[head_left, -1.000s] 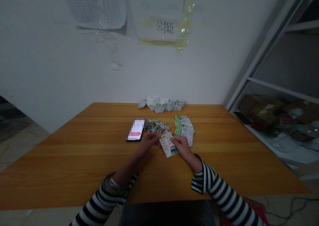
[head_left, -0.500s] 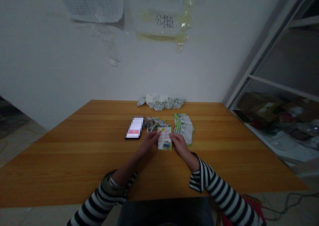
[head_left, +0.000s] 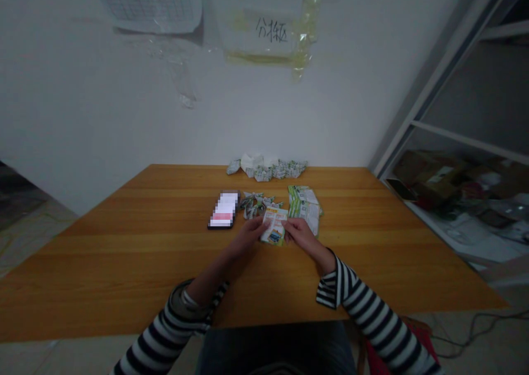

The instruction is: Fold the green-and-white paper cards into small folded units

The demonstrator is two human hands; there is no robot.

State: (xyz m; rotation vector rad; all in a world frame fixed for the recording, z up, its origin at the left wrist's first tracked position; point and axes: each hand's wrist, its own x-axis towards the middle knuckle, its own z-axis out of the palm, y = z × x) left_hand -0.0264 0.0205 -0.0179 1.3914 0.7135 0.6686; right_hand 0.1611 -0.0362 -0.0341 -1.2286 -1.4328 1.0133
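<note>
A small printed leaflet (head_left: pixel 275 226), with a yellow heading and a picture near its bottom, is held between both hands above the table. My left hand (head_left: pixel 248 236) pinches its left edge, thumb on the front. At the right edge, my right hand (head_left: pixel 301 234) grips it between thumb and fingers. Just behind the leaflet lie crumpled printed paper pieces (head_left: pixel 252 204). A pile of green-and-white printed sheets (head_left: pixel 303 203) rests beyond my right hand. To the left is a phone (head_left: pixel 223 210) with a lit, blurred screen.
More crumpled paper (head_left: pixel 266 169) lines the back of the wooden table (head_left: pixel 124 259), against the wall. Papers are taped to the wall (head_left: pixel 273 116). At the right, a framed partition stands before a shelf with cardboard boxes (head_left: pixel 432 171).
The leaflet has tilted clockwise, its top leaning right. My right hand has shifted slightly right and up; my left hand still holds its edge.
</note>
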